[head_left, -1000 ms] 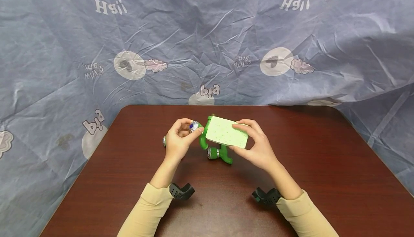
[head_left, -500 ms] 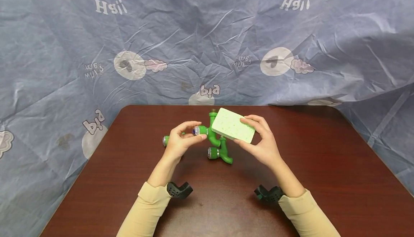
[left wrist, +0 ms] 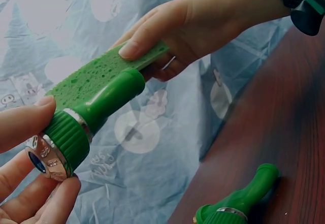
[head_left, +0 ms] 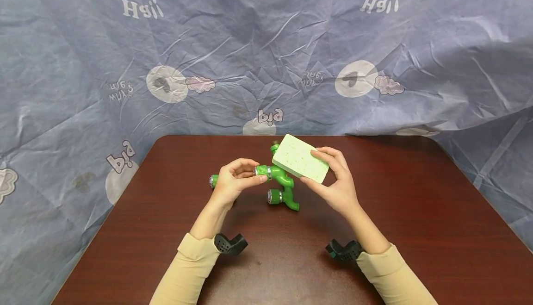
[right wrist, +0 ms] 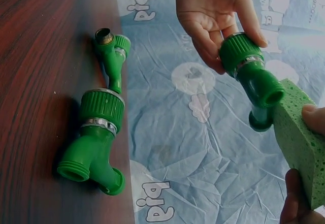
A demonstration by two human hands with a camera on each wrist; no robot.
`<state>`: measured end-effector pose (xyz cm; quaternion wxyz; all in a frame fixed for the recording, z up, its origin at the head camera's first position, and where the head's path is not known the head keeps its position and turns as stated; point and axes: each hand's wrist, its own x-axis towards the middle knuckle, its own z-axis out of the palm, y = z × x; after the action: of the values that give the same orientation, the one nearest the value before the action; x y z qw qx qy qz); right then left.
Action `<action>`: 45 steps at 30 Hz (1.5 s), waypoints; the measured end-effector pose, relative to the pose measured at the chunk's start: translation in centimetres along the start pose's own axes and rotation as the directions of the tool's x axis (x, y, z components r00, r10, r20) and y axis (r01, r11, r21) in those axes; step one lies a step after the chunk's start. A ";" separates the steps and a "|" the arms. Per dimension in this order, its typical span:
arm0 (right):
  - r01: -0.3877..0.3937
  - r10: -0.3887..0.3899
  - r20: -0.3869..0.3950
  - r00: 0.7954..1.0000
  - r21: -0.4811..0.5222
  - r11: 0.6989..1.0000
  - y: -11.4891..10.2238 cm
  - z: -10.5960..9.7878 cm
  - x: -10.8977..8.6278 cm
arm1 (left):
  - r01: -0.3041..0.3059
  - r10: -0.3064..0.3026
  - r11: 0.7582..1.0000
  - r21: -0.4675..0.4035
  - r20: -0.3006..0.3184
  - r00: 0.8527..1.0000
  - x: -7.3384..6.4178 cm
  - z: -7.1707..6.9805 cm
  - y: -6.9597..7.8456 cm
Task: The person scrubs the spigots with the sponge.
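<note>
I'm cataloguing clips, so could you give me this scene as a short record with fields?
Left hand: pinches raised green tap by its knob
Right hand: grips light green sponge
Sponge and raised tap: close together; contact unclear
On brown table: second tap; third tap, partly hidden by left hand in head view
Backdrop: printed blue-grey cloth

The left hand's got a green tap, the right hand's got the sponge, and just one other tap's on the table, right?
Not just one: the right wrist view shows two, a nearer tap and a farther tap, on the table. The left hand does hold a green tap, and the right hand the sponge.
</note>
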<state>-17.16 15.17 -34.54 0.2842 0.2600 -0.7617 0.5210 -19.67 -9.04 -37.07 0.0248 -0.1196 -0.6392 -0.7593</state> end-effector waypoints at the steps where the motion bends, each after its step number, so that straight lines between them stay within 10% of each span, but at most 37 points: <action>1: 0.004 -0.004 -0.005 1.000 0.000 1.000 -0.1 0.1 0.0 | 0.000 0.000 1.000 0.006 0.001 1.000 0.0 0.0 0.0; 15: 0.078 -0.078 0.132 0.988 0.005 0.997 -0.4 -1.5 0.4 | -0.042 0.039 0.999 -0.030 -0.075 0.996 0.2 -0.1 -0.1; 32: 0.052 -0.055 0.141 0.988 0.022 0.998 -1.2 0.0 -0.1 | -0.028 0.029 0.999 -0.021 0.034 0.999 -0.3 1.2 -0.5; 45: 0.157 -0.167 0.212 0.963 0.063 0.986 -0.2 -1.6 0.6 | -0.017 0.013 0.999 -0.044 -0.080 0.997 0.2 -0.2 0.1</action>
<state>-17.13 16.51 -33.53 0.2352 0.3831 -0.7523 0.4816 -19.87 -9.28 -36.97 0.0531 -0.0947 -0.6196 -0.7774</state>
